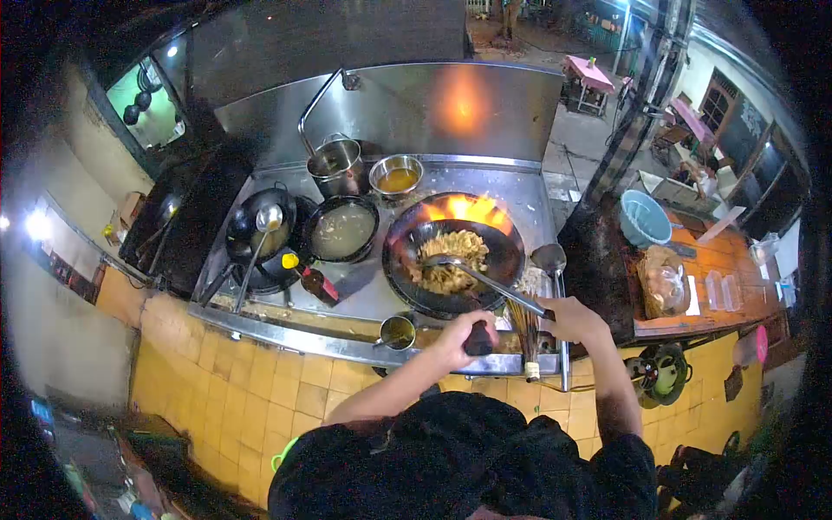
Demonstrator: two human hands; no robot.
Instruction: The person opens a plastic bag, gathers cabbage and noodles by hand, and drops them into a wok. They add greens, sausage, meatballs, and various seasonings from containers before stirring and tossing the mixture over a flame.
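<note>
My left hand (459, 341) is closed around the dark handle (479, 336) of a black wok (472, 300) on the burner. Pale chopped food (466, 247) fills the middle of the wok, and flames (468, 211) rise along its far edge. With my right hand (574, 321) I grip the long handle of a metal ladle (498, 285). The ladle's bowl rests in the food. Beside my right hand, at the stove's front edge, lies a bundled stick brush (527, 334). A small metal cup (398, 331) stands left of my left hand.
Left of the wok are a pan of cloudy liquid (344, 229), a yellow-capped bottle (317, 283) and another ladle (256, 251). Behind stand a metal pot (348, 179) and a bowl of yellowish liquid (397, 178). A blue basin (645, 218) and a basket (662, 282) sit on the right-hand table.
</note>
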